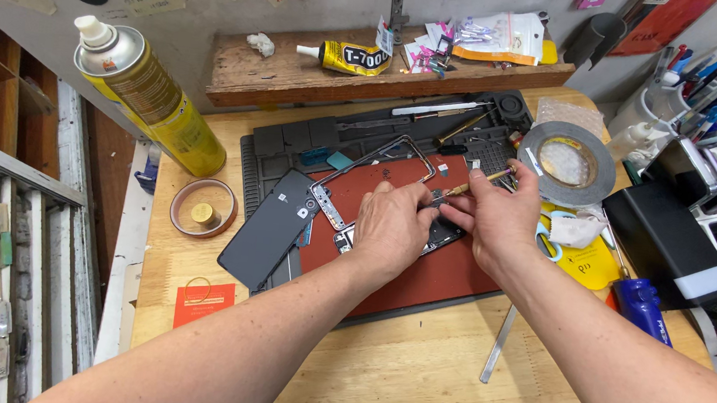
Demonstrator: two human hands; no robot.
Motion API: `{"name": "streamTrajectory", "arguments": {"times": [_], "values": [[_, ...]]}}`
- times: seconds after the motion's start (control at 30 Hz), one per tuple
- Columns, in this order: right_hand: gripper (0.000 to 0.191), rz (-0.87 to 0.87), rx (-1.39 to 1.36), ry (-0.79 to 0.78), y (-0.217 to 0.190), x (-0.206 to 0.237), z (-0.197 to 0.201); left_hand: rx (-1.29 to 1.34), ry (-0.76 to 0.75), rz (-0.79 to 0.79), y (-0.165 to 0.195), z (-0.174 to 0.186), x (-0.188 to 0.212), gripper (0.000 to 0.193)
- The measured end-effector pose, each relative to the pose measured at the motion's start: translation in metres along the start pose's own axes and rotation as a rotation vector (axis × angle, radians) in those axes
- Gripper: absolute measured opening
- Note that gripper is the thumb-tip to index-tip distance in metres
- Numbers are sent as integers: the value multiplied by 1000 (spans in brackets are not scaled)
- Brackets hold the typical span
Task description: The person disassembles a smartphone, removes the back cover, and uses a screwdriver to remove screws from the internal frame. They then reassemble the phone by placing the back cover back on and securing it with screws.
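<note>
1. The left hand (391,227) rests palm down on the opened phone body (441,232), fingers curled and pressed together, pinning it to the red mat (430,278).
2. The right hand (497,215) is closed in a pinch around a thin brass-coloured tool (483,181). The tool tip points left and down toward the phone body, just beside the left fingertips.
3. The phone body lies near the middle of the red mat, at the centre of the worktop (376,378). Most of it is hidden beneath both hands.
4. A metal phone frame (371,163) lies on the mat's far left part, touching the mat and just beyond the left hand.
5. A dark grey back cover (273,228) lies tilted over the mat's left edge, near the left hand.
6. A yellow spray can (153,103) lies tilted at the worktop's far left corner. A roll of narrow tape (203,208) lies flat just in front of it.
7. A large grey tape roll (567,160) lies toward the far right edge, beyond the right hand.
8. A blue-handled screwdriver (640,303) lies near the right edge, beside the right forearm.
9. A metal ruler (498,342) lies on the bare worktop just in front of the mat's near right corner.
10. A glue tube (346,57) lies on the wooden shelf (300,78) along the worktop's far edge.
</note>
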State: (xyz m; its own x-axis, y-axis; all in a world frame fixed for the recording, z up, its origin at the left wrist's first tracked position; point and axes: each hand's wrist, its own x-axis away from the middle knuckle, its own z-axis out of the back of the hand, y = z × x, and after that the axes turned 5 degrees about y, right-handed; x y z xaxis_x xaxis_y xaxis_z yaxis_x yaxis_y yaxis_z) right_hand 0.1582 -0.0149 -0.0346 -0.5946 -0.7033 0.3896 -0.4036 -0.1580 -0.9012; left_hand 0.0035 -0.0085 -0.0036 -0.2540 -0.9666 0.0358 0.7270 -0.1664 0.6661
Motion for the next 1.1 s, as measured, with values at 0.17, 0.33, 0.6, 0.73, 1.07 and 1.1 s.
{"name": "streamTrajectory", "arguments": {"times": [0.17,0.33,0.6,0.73,1.07,1.1], "values": [[67,-4,34,-3,2,2,-3,-20,21,-53,-1,-2,-2,17],[65,-1,39,-14,2,5,-5,-26,26,-59,-3,-3,-3,14],[63,28,83,-34,-3,8,-7,-43,5,-88,-2,0,-4,14],[63,42,83,-42,-5,10,-9,-41,0,-43,-1,1,-4,13],[62,91,81,-74,-10,17,-10,-51,-8,-40,-2,1,-7,13],[62,107,97,-79,-10,18,-10,-46,-7,-29,-1,2,-7,12]]}}
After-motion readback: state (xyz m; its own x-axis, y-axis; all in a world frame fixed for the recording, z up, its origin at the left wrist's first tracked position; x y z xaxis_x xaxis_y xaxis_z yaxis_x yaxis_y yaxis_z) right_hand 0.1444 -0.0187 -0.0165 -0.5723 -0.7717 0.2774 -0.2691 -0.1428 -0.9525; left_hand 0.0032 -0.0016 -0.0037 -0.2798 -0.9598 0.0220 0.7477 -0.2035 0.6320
